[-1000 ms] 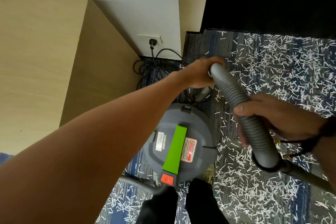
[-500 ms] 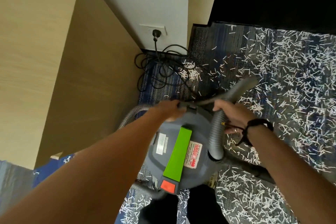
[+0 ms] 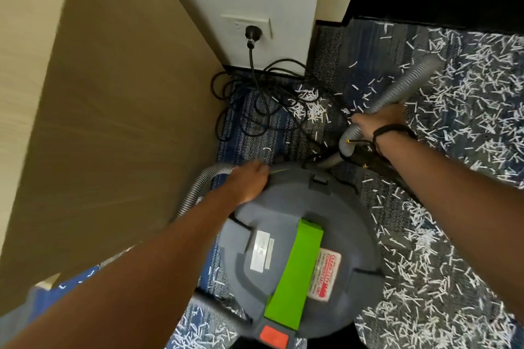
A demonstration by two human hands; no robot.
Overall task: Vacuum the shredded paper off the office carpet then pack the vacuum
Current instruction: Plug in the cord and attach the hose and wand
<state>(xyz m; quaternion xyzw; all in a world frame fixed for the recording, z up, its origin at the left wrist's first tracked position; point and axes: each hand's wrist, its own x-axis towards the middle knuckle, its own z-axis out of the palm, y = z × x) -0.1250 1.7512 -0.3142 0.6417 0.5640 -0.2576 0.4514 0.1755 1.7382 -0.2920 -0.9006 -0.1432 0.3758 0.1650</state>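
Grey canister vacuum on the blue patterned carpet, directly below the camera; green handle across its lid, orange switch at the near edge, white label and red-and-white label either side of the handle.

Left hand at the far-left rim of the vacuum lid, beside a loop of grey ribbed hose curving down the left side. Fingers blurred and turned away; cannot tell whether closed on anything.

Right hand wrapped tight around another stretch of the hose, above the carpet to the right of the vacuum. Black strap around that wrist. Hose runs up and right from the fist, and down to a bend just below it.

Shredded paper thick across the carpet on the right, a smaller clump near the wall.

Black power cord coiled loosely on the carpet; plug in the white wall outlet. Tan wooden cabinet side at left.
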